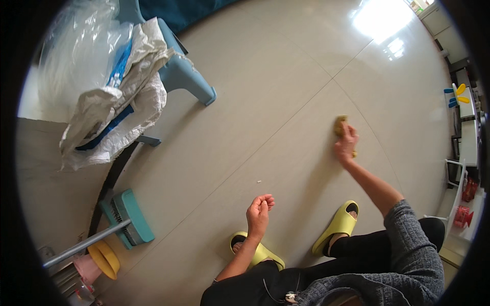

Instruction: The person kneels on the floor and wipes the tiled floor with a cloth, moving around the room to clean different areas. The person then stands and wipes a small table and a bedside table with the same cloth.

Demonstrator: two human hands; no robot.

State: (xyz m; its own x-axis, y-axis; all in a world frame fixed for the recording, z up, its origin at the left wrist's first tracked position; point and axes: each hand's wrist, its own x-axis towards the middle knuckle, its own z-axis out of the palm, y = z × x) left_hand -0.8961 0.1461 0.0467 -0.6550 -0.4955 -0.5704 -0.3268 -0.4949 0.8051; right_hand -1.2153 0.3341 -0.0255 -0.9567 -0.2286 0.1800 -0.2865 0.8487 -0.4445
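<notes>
My right hand presses a yellowish-brown cloth onto the glossy tiled floor, out to the right of the middle; the hand is slightly blurred. The cloth shows above the fingers, and a small bit of it peeks out by the wrist. Near the knees, my left hand hovers with loosely curled fingers, and nothing can be seen in it. A tiny white scrap lies on the floor just above the left hand.
Yellow slides are on my feet. At the upper left, a blue plastic stool stands by a white woven sack and clear plastic bags. A teal broom and dustpan lie lower left. White shelving lines the right side.
</notes>
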